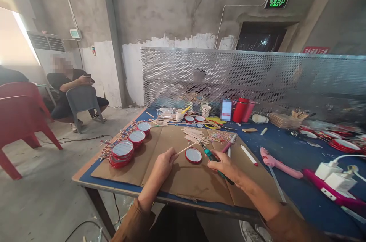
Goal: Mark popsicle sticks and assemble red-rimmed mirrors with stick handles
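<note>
Currently, left hand [165, 162] around one stick [185, 148], right hand [222, 163] around one teal-handled tool [211, 155], one red-rimmed disc [193, 155] between.

Workshop, rough wall [160, 1], exit sign [276, 3], cluttered worktable [303, 196]

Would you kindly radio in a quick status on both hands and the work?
Left hand holding thin stick. Right hand gripping pliers, tips by stick's far end. Red-rimmed disc flat on cardboard. Flat sticks lying close beyond it.

Metal and plastic are being shown by the pliers [211, 154], bare wood by the stick [185, 148], a matt finish by the cardboard sheet [197, 183].
</note>
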Demonstrator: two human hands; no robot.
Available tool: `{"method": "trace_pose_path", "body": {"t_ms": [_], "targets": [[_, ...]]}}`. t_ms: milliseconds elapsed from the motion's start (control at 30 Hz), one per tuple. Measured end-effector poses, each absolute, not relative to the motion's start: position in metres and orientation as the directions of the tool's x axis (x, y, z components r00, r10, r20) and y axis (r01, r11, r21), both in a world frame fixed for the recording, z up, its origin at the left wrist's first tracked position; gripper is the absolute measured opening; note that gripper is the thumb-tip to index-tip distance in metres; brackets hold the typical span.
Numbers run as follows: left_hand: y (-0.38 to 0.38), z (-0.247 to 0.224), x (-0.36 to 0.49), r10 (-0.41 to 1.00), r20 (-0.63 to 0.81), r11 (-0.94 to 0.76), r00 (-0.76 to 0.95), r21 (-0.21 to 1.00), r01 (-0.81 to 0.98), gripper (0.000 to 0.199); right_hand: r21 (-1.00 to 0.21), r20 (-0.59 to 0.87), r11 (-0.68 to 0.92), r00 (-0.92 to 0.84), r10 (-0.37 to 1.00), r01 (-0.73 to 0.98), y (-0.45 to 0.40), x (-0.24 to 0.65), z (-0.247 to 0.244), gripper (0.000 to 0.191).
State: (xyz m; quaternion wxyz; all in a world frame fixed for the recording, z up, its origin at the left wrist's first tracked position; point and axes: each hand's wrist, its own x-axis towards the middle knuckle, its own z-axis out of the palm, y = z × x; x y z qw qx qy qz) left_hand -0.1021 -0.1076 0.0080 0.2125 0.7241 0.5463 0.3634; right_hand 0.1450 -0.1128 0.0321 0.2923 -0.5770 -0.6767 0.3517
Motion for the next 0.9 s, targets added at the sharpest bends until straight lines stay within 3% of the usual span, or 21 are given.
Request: {"method": "trace_pose_path", "body": {"t_ms": [400,700,900], "targets": [[-0.105,0.007,-0.104,0.948,0.29,-0.305,0.129,0.721,0.622,0.017,-0.677,0.165,0.251,-0.19,0.968,0.692,-0.111,0.144,0.024,0.011],[-0.105,0.005,-0.105,0.944,0.311,-0.317,0.11,0.759,0.57,0.02,-0.843,-0.035,0.074,-0.191,0.981,0.533,-0.114,0.147,0.032,0.029],[-0.103,0.0,-0.106,0.943,0.314,-0.323,0.113,0.774,0.544,0.02,-0.872,-0.095,0.012,-0.193,0.977,0.49,-0.119,0.145,0.039,0.033]]}}
